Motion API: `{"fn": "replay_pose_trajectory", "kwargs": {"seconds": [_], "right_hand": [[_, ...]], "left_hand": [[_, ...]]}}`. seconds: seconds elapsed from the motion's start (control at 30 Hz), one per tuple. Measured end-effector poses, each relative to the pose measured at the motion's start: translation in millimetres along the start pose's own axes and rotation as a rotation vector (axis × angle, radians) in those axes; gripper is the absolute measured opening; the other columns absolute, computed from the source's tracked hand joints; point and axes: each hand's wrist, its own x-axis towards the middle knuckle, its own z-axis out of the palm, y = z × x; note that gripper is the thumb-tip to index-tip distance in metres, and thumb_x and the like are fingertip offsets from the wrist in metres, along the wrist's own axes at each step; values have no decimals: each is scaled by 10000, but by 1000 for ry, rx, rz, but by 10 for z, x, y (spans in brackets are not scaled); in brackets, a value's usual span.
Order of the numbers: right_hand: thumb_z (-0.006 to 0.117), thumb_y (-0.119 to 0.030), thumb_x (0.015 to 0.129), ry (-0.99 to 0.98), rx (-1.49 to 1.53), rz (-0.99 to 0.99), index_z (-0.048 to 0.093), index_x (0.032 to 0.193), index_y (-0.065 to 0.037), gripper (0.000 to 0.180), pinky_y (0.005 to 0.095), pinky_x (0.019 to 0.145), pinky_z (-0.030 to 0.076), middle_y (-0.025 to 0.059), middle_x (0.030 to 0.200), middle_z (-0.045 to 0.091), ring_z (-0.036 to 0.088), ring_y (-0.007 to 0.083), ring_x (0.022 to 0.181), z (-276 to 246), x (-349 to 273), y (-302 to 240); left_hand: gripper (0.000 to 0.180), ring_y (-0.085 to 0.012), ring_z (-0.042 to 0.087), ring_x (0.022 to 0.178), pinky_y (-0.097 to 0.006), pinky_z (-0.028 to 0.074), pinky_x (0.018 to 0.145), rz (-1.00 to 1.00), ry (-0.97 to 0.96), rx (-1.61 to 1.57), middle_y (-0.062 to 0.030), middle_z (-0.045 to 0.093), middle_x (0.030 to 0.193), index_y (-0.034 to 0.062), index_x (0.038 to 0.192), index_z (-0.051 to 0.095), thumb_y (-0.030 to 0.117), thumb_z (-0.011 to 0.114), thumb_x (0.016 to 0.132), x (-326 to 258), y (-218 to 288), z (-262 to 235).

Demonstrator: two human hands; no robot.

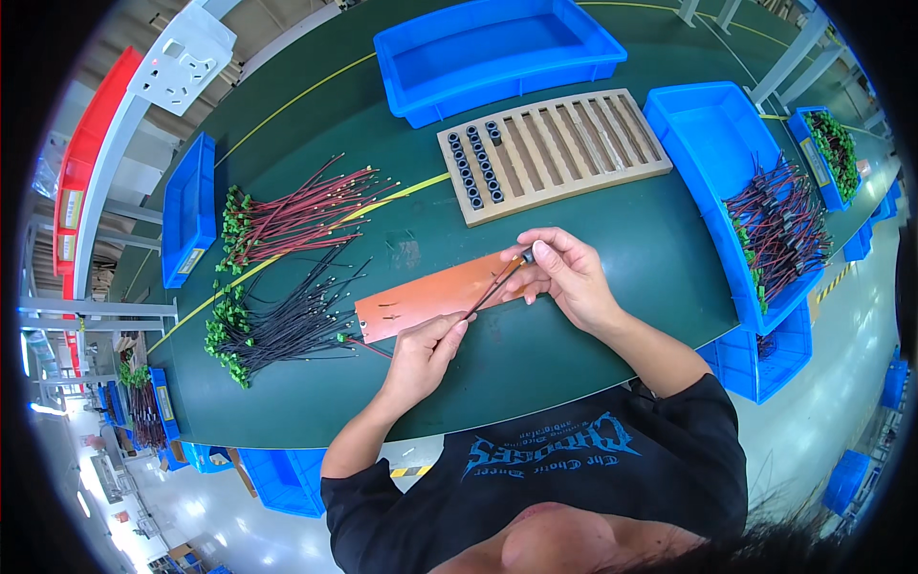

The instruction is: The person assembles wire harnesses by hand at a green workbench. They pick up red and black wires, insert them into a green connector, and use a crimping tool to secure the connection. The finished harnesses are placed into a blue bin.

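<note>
In my left hand (426, 356), the fingers pinch a red and a black wire (490, 293). A green connector (342, 339) lies by that hand, with a red wire leading from it. My right hand (571, 277) closes its thumb and fingers round a small black cylindrical part (527, 255) at the wires' upper end. Whether the wires go into the part is too small to tell. Both hands are over an orange strip (411, 304) on the green table (535, 359). Beyond them, a slotted tan tray (574, 188) holds several black cylindrical parts (474, 182) in its left slots.
Red wires (306, 222) and black wires (296, 320) with green connectors lie in bundles at the left. A blue bin (497, 94) stands at the back and another blue bin (698, 120), holding wire assemblies (779, 225), at the right. A narrow blue bin (188, 215) sits far left, near a white socket box (182, 62).
</note>
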Motion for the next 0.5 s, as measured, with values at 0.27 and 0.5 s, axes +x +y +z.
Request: {"fn": "replay_pose_trajectory", "kwargs": {"seconds": [0.27,0.5], "right_hand": [[490,-220,1117,-31,-6,-63,586,1289,-38,268,301,761,596,157,1206,691,729,202,972,-51,21,75],[492,-229,1117,-32,-23,-47,586,1275,-32,269,289,741,589,152,1205,694,735,202,943,-44,15,57]], "left_hand": [[234,-181,597,618,-324,485,599,148,60,145,-115,623,723,-53,1198,709,81,625,1026,7,0,-11],[214,-233,624,619,-361,506,606,242,95,226,-138,629,728,-69,1177,699,45,632,1008,7,58,12]]}}
